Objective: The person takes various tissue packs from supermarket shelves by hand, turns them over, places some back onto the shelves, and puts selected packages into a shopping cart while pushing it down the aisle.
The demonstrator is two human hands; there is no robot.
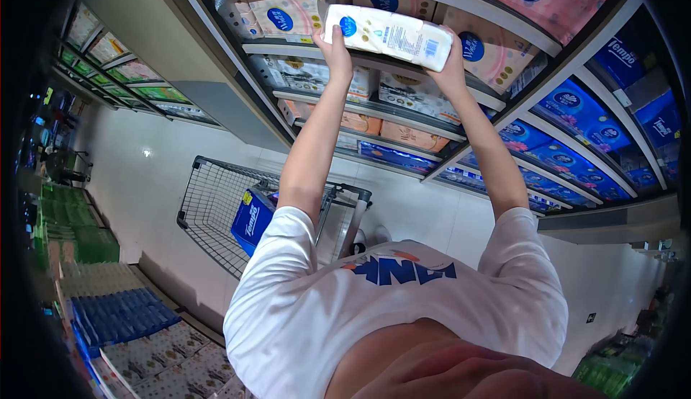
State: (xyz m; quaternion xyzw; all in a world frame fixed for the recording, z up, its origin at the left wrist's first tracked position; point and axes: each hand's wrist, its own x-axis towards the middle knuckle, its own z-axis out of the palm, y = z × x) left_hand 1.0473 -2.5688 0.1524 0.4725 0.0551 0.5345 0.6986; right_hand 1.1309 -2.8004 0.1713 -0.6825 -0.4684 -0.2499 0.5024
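Observation:
A white tissue pack point(389, 37) with a blue oval logo and a barcode is held up in front of the shelves. At its left end my left hand point(336, 55) grips it, the thumb lying on the printed face. Around the right end is my right hand point(451, 68), closed on the pack with its fingers partly hidden. Just behind the pack, more tissue packs point(491, 47) with blue ovals stand on the upper shelf. Grey and white packs point(417, 95) fill the shelf below.
A wire shopping cart point(205, 204) stands on my left, with a blue Tempo pack point(252, 220) inside. Blue packs point(568, 107) line the shelves at right. Stacked goods point(155, 348) sit at lower left. The pale tiled floor point(137, 150) runs between the shelving.

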